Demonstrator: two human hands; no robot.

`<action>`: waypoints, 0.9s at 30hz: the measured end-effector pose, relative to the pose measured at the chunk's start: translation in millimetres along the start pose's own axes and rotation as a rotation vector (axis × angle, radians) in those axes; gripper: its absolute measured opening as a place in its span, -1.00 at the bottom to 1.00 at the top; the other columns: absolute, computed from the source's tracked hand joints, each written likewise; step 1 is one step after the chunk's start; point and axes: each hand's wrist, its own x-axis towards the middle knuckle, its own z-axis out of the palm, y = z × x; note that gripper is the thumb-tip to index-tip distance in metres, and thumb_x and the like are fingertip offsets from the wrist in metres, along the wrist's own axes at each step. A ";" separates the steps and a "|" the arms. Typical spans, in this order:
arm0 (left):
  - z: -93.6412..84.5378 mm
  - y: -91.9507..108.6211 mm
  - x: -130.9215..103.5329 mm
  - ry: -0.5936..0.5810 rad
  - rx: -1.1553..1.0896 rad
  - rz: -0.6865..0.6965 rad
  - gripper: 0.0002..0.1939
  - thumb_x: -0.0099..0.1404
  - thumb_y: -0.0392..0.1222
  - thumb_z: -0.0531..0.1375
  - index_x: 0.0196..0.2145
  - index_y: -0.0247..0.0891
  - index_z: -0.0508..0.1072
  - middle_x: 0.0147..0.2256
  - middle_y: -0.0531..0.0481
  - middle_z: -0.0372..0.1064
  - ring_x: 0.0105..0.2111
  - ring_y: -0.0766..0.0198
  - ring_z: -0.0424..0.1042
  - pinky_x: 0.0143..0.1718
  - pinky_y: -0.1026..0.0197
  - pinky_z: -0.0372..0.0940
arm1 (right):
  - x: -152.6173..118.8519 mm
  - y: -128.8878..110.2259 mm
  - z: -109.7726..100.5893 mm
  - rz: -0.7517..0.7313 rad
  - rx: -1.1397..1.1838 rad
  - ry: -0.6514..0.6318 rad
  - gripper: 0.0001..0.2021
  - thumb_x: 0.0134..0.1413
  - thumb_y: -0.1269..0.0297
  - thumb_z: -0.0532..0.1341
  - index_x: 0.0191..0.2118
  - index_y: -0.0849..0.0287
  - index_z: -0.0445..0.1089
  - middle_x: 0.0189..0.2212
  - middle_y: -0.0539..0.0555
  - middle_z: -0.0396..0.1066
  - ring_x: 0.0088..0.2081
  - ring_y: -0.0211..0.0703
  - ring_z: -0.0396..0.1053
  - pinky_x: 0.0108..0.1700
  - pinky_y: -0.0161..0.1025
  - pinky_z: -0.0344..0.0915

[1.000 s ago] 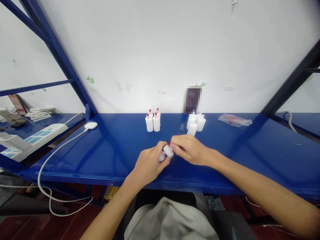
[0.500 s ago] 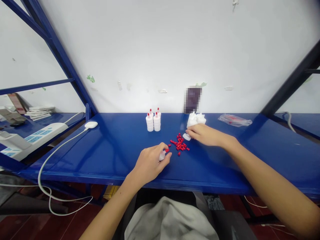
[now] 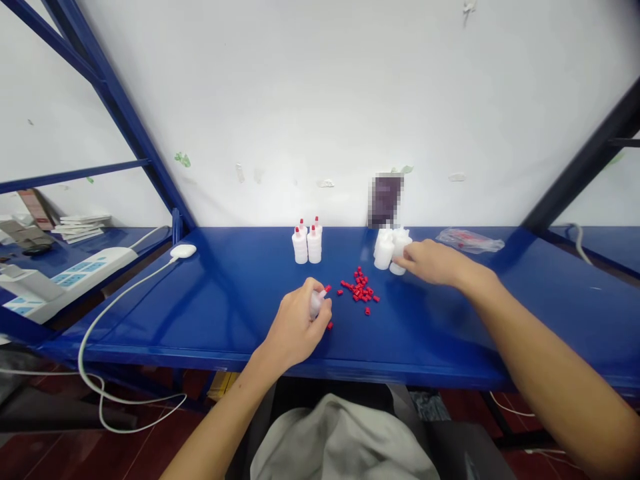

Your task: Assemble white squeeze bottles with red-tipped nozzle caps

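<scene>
My left hand [image 3: 303, 320] is wrapped round a small white bottle [image 3: 316, 303] whose red tip points up and to the right. A loose red cap [image 3: 330, 326] lies beside its thumb. At the front right of a cluster of white bottles [image 3: 383, 253], my right hand [image 3: 430, 260] has its fingers on a white bottle [image 3: 399, 265]; no red cap shows on that cluster. Several small red caps [image 3: 359, 288] lie scattered between my hands. Further back on the left, several white bottles with red caps [image 3: 307, 245] stand upright together.
The blue table [image 3: 225, 293] has a clear plastic bag [image 3: 470, 241] with something red inside at the back right. A white charger [image 3: 183, 251] with a cable lies at the left, beside a power strip [image 3: 75, 283]. A blurred dark object [image 3: 386, 200] is against the wall.
My right hand has moved right, and a white bottle that was tilted by it now stands in the cluster. My left hand with its bottle has shifted slightly left.
</scene>
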 end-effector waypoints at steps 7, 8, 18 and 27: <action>0.0 2.9 -0.7 -0.040 0.094 0.069 -0.78 0.44 -0.13 -0.02 -0.39 -0.19 0.17 -0.48 0.11 0.20 -0.50 0.30 0.16 -0.40 0.24 0.07 | -33.2 -58.4 -8.3 -0.579 0.360 0.208 -0.61 0.36 0.06 -0.02 -0.45 0.15 0.26 -0.59 0.01 0.33 -0.54 -0.22 0.24 -0.42 -0.26 0.01; 0.1 3.0 -1.5 -0.037 0.104 0.082 -0.78 0.44 -0.14 -0.02 -0.39 -0.19 0.16 -0.48 0.11 0.20 -0.50 0.30 0.16 -0.40 0.23 0.07 | -37.2 -68.4 -4.5 -0.673 0.423 0.176 -0.63 0.36 0.06 -0.01 -0.42 0.15 0.26 -0.59 -0.01 0.32 -0.54 -0.23 0.23 -0.42 -0.27 0.01; 4.2 -0.7 -5.3 -0.130 0.181 0.274 -0.85 0.40 -0.23 -0.01 -0.36 -0.20 0.21 -0.41 0.06 0.29 -0.44 0.30 0.24 -0.38 0.23 0.12 | -45.5 -105.8 25.0 -0.914 0.642 0.203 -0.70 0.39 0.22 -0.08 -0.43 0.10 0.03 -0.53 -0.05 0.18 -0.51 -0.25 0.07 -0.40 -0.27 0.02; 0.7 2.6 -8.6 0.013 0.171 0.217 -0.89 0.43 -0.19 -0.02 -0.18 -0.20 0.27 -0.38 0.06 0.34 -0.44 0.30 0.30 -0.36 0.23 0.15 | -26.4 -72.5 11.5 -0.604 0.497 0.256 -0.69 0.40 0.16 -0.09 -0.42 0.11 0.05 -0.55 -0.05 0.17 -0.50 -0.22 0.13 -0.39 -0.25 -0.01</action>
